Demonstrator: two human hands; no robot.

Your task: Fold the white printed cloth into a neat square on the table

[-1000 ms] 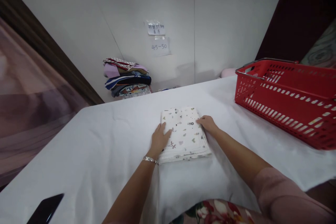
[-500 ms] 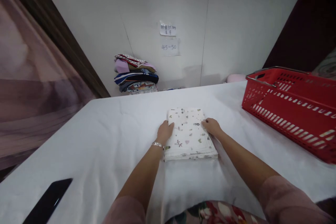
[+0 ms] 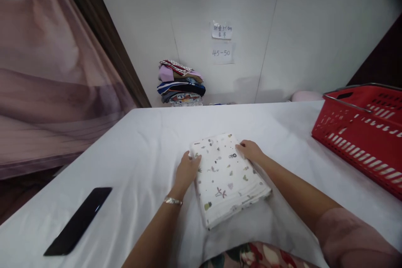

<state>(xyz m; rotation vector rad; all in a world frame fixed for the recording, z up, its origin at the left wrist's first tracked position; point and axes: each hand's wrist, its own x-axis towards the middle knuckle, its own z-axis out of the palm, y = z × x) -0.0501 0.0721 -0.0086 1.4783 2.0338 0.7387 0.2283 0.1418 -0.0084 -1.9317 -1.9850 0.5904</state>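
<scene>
Your left hand [image 3: 185, 171] and right hand [image 3: 251, 150] both grip the white printed rectangular folded cloth [image 3: 228, 176] between them, neither nearer, by its long sides toward the far end, long axis slanting far-left to near-right, close to the white-covered worktop [image 3: 138, 159]'s near edge.

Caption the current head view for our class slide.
Both hands hold a folded rectangular white printed cloth on a white-covered table.

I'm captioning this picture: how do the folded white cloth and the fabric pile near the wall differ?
The cloth is white with small prints; the pile mixes blue, lilac, red and more.
The cloth has the left hand and right hand at its sides; neither touches the pile.
Both are layered fabric.
</scene>
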